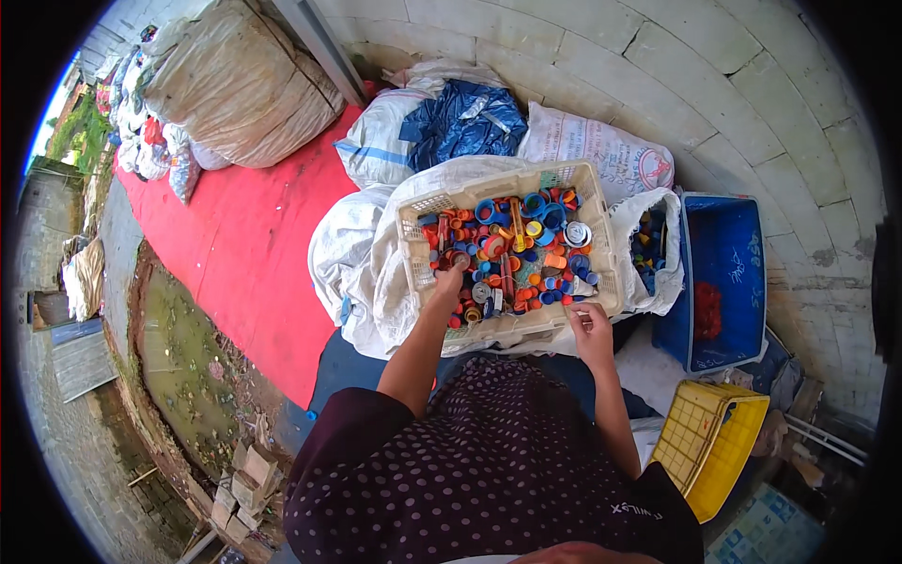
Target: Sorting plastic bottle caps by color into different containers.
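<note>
A cream plastic crate (606, 235) holds many loose plastic caps (493, 246), mostly red, orange and blue, with some yellow and white ones. My left hand (448, 283) reaches over the crate's near left part, its fingers closed down among the caps. What its fingertips pinch is too small to make out. At the near right rim of the crate is my right hand (591, 325), its fingers bent inward and drawn together. Anything between those fingers is hidden. A white sack (362, 235) lies bunched beneath and around the crate.
To the right stand an open white sack (662, 282) with caps in it, a blue bin (723, 211) with red contents, and a yellow crate (705, 442). Full sacks (592, 146) lean against the block wall (658, 56). A red mat (249, 244) covers the left floor.
</note>
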The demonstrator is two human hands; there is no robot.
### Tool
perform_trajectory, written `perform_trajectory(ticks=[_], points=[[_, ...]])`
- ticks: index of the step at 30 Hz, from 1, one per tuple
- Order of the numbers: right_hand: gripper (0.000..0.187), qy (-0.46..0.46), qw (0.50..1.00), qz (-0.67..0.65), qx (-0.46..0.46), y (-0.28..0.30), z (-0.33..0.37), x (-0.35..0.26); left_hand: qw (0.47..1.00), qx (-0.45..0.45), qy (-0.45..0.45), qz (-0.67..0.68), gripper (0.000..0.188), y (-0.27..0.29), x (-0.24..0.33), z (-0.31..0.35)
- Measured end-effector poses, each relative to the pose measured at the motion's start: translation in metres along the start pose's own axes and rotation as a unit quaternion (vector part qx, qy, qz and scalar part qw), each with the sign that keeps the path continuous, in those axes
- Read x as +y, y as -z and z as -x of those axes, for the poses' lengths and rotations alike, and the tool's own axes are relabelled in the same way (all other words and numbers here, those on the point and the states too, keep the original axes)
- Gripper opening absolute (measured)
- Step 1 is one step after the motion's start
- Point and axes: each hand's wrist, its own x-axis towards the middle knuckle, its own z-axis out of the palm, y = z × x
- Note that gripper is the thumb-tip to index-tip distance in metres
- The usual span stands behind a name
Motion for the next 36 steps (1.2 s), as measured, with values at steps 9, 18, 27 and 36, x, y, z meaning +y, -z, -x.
perform_trajectory(ticks=[9, 18, 27, 36], points=[[0.013, -0.007, 0.995, 0.074, 0.063, -0.009, 0.024, -0.028, 0.952, -0.268, -0.145, -0.036, 0.047, -0.02, 0.027, 0.02], [0.015, 0.017, 0.993, 0.099, -0.068, -0.042, -0.013, -0.06, 0.933, -0.34, -0.119, -0.023, 0.035, 0.009, 0.005, 0.056], [0.025, 0.121, 0.903, 0.198, -0.362, -0.115, -0.091, -0.077, 0.96, -0.252, -0.035, 0.117, 0.042, 0.141, 0.061, 0.093], [0.032, 0.129, 0.812, 0.375, -0.428, -0.233, -0.112, -0.019, 0.979, -0.118, -0.052, 0.16, 0.044, 0.2, 0.014, 0.125]])
